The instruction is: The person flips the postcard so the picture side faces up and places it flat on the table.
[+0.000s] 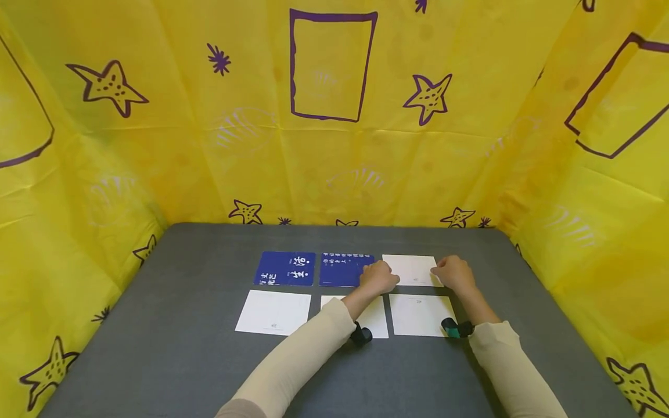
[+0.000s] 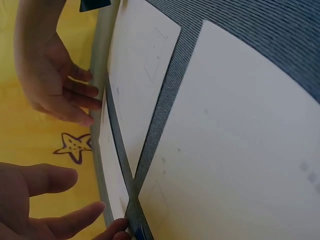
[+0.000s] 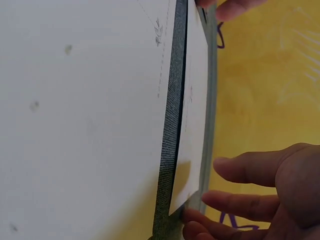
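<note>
A white card [image 1: 410, 270] lies flat at the right end of the far row. My left hand [image 1: 377, 278] is at its left edge, over the right part of a blue card with white characters [image 1: 342, 270]. In the left wrist view the left thumb and index finger stand apart, with the lower fingertips near the card corners. At the white card's right edge is my right hand [image 1: 453, 273]. Its thumb and fingers [image 3: 250, 205] are spread in the right wrist view, the lower ones close to the card's corner. Whether they touch it I cannot tell.
Another blue card [image 1: 284, 268] lies at the far row's left end. The near row has three white cards: left [image 1: 273, 312], middle [image 1: 373, 319], partly under my left forearm, and right [image 1: 420, 315]. All lie on a grey table [image 1: 172, 325] enclosed by yellow patterned cloth [image 1: 334, 162].
</note>
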`<state>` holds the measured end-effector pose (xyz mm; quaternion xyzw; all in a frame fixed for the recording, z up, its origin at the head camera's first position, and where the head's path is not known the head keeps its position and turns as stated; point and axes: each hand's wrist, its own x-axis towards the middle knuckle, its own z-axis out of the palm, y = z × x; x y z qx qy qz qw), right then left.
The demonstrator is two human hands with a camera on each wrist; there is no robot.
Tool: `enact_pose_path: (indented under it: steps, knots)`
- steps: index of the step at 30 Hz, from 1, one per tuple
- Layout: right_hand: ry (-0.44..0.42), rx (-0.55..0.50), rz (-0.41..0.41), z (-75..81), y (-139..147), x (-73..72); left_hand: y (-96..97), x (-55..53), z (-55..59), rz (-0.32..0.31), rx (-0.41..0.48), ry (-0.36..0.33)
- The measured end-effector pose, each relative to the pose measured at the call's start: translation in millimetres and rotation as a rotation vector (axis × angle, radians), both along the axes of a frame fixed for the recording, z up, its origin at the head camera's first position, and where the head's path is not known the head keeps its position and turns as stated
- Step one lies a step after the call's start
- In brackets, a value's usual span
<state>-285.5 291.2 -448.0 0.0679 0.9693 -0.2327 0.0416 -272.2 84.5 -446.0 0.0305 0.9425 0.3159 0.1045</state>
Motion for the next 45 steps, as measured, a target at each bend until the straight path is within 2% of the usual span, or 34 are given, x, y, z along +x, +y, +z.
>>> enact_pose_path:
  steps: [3,8,16,26,37,45]
  knots:
    - [0.000,0.000,-0.005,-0.8,-2,0.3,1.3,-0.3,2.4,0.014,0.029,-0.013]
    - [-0.004,-0.040,-0.010,-1.6,-1,-0.8,0.5,-1.7,3.4,0.040,0.133,-0.035]
    - [-0.048,-0.211,-0.083,-7.9,9,-1.8,-1.3,-3.7,-0.4,0.076,0.266,-0.065]
    - [-0.076,-0.302,-0.201,-13.9,14,-2.2,0.8,1.1,-2.1,0.080,0.237,-0.067]
    - [-0.069,-0.380,-0.198,-11.6,20,-2.8,0.7,1.6,-1.7,0.049,0.207,-0.053]
    - [-0.073,-0.420,-0.177,-7.2,23,-1.2,-0.1,0.3,-1.8,0.026,0.140,-0.024]
